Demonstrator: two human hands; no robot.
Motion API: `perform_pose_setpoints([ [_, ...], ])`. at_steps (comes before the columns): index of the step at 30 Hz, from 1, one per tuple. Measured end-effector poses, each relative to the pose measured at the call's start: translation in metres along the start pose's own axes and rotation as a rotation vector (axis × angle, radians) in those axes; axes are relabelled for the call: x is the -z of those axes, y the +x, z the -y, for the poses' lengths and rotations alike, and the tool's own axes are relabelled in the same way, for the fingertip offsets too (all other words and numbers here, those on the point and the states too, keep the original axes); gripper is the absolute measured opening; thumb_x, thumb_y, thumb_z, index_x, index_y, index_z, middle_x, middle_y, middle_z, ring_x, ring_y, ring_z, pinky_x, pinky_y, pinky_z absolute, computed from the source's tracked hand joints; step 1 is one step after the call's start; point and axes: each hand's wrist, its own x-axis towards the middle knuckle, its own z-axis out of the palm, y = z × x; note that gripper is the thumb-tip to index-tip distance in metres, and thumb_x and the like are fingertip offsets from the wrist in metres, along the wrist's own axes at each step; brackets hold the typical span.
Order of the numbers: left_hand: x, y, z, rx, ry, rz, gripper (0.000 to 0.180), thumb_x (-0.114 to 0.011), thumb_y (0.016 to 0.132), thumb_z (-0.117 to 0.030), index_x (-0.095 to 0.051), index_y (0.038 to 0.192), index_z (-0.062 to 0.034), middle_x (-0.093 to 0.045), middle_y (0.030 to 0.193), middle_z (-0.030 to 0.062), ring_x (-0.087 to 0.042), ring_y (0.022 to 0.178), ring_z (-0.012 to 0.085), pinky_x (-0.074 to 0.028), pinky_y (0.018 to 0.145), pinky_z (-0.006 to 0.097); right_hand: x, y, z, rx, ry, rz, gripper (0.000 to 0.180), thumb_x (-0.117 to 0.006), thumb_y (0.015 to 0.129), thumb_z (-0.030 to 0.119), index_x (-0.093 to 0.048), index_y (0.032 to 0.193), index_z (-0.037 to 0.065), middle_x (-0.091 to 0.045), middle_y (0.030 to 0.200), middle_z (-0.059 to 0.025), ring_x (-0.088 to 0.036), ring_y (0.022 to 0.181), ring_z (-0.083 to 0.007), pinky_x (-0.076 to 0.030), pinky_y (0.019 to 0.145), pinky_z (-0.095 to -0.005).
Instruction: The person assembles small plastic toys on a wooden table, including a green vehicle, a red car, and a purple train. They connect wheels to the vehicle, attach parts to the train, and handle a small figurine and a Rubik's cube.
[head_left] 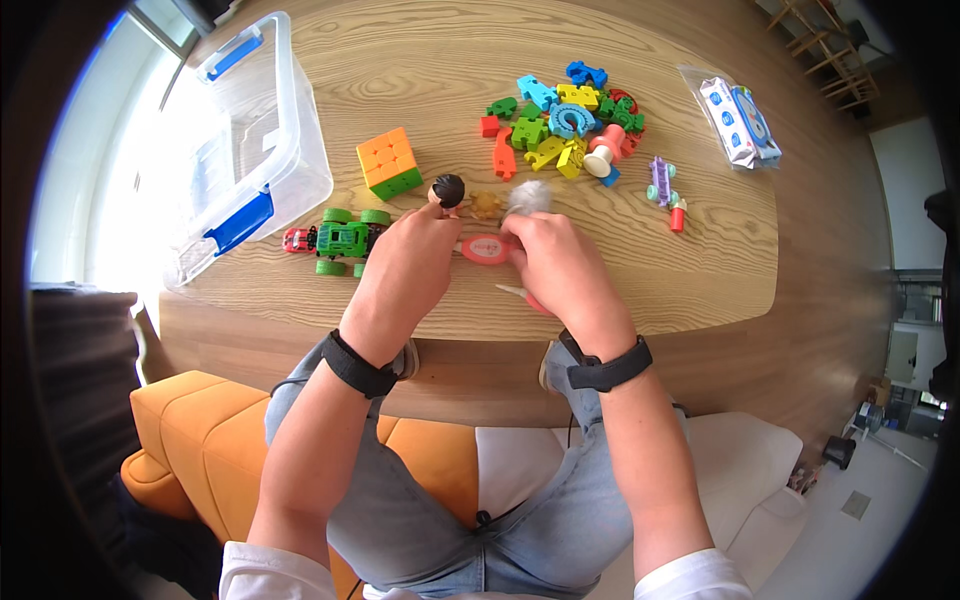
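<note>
My left hand (412, 258) is closed, its fingertips curled out of sight. Just beyond them is a small dark-haired doll's head (447, 190); I cannot tell if the hand grips it. My right hand (562, 262) pinches the right edge of a flat red oval piece (486, 249) with a pale centre, which lies between both hands. A fluffy grey-white ball (529, 197) and a small tan figure (486, 205) sit just past the fingers. Partly under my right hand lies a red-handled tool with a pale pointed end (512, 290). A green toy truck (343, 239) is beside my left hand.
A clear plastic box (300, 150) with blue latches lies at the left. Beyond my hands are a puzzle cube (388, 162) and a pile of coloured toy pieces (571, 121). Farther right are a purple toy car (661, 183), a red-capped piece (678, 218) and a wipes pack (738, 122).
</note>
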Motion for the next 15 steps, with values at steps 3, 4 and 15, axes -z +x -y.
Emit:
perform_pose_setpoints([
  [3,-0.0016,-0.0006,0.0011,0.003,-0.008,0.016,0.025,-0.065,0.080,0.009,-0.072,0.103,0.0015,-0.070,0.108,0.0196,-0.069,0.100,0.0411,-0.058,0.087,0.049,0.0036,-0.0007,0.0031,-0.029,-0.026,0.009,0.011,-0.072,0.088,0.003,-0.074,0.100,0.003,-0.074,0.097,-0.0206,-0.071,0.091,-0.0434,-0.057,0.077,-0.0523],
  [4,-0.0030,-0.0008,0.0015,-0.001,-0.010,0.013,0.025,-0.066,0.080,0.008,-0.072,0.104,0.0013,-0.070,0.109,0.0194,-0.069,0.101,0.0409,-0.058,0.088,0.049,0.0046,-0.0005,0.0030,-0.039,-0.036,0.016,0.011,-0.072,0.088,0.003,-0.074,0.099,0.003,-0.074,0.096,-0.0206,-0.071,0.091,-0.0433,-0.057,0.077,-0.0523],
  [15,-0.0005,0.0010,-0.0010,0.035,-0.034,0.042,0.025,-0.070,0.081,0.005,-0.072,0.106,0.0015,-0.070,0.110,0.0187,-0.069,0.101,0.0416,-0.058,0.089,0.048,0.0111,-0.0071,-0.0059,-0.009,0.028,0.001,0.012,-0.072,0.088,0.001,-0.074,0.099,0.000,-0.073,0.093,-0.0240,-0.070,0.090,-0.0444,-0.056,0.077,-0.0517],
])
